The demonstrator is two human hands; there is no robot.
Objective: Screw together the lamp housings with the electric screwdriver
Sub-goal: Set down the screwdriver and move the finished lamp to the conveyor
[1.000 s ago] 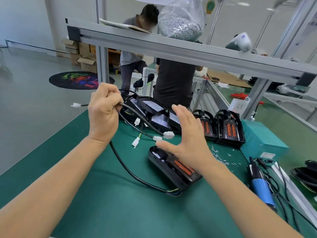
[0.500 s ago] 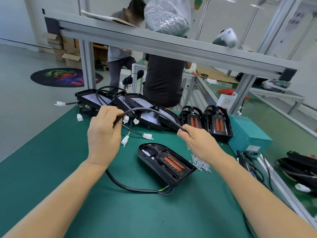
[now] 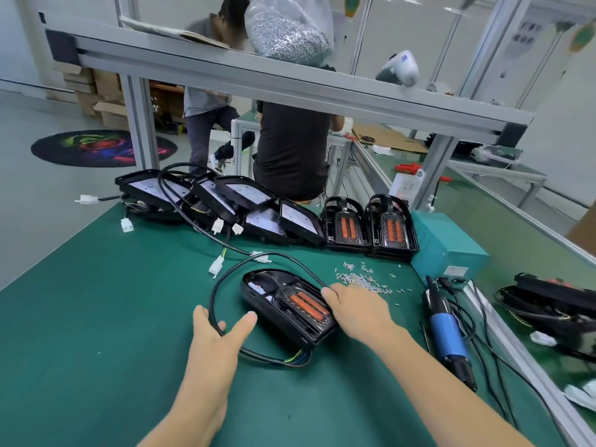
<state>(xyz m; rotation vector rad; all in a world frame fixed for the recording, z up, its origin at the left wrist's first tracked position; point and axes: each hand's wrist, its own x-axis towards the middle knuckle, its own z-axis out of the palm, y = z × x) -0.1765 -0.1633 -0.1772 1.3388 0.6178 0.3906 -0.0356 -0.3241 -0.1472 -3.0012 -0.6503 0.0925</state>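
Observation:
A black lamp housing [image 3: 283, 304] with two orange strips lies on the green mat in front of me. Its black cable [image 3: 225, 279] loops round its left side to a white connector [image 3: 261, 257]. My left hand [image 3: 219, 333] lies open on the mat just left of the housing, fingers spread, touching the cable loop. My right hand [image 3: 358, 309] rests on the housing's right edge with its fingers bent over it. The blue electric screwdriver [image 3: 450, 333] lies on the mat to the right, untouched. Loose screws [image 3: 361, 279] are scattered behind my right hand.
Several more lamp housings [image 3: 245, 204] with cables stand in a row at the back, two with orange strips [image 3: 371, 225]. A teal power box [image 3: 448, 250] sits at right. A metal frame rail [image 3: 290, 88] carries a bag of screws [image 3: 287, 30]. Two people work beyond it.
Both hands let go of the cable they held up and came down to the mat. The cable now lies looped beside the housing, and my right hand has settled on the housing.

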